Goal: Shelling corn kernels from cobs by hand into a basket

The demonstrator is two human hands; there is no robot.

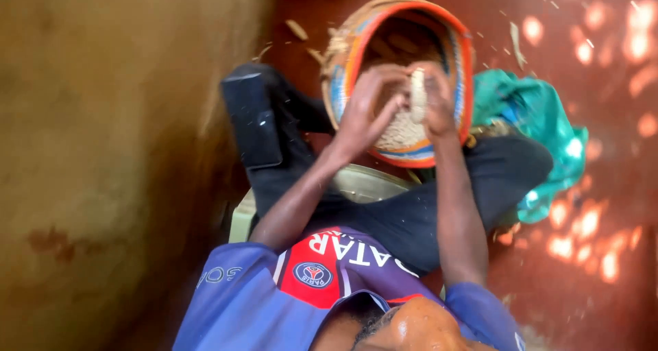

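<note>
Corncob (417,94) mostly stripped, pinched in right hand (439,104); left hand (367,104) fingers rubbing it; basket (466,56) at 12 o'clock already holds kernels.

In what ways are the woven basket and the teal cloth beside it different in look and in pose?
The woven basket is a stiff round bowl with an orange rim and striped sides; the teal cloth is soft, crumpled and one plain colour. The basket holds pale kernels and has both hands over it; the cloth has no hand on it. The basket sits between the person's legs, the cloth to one side. Both rest on the red floor.
</note>
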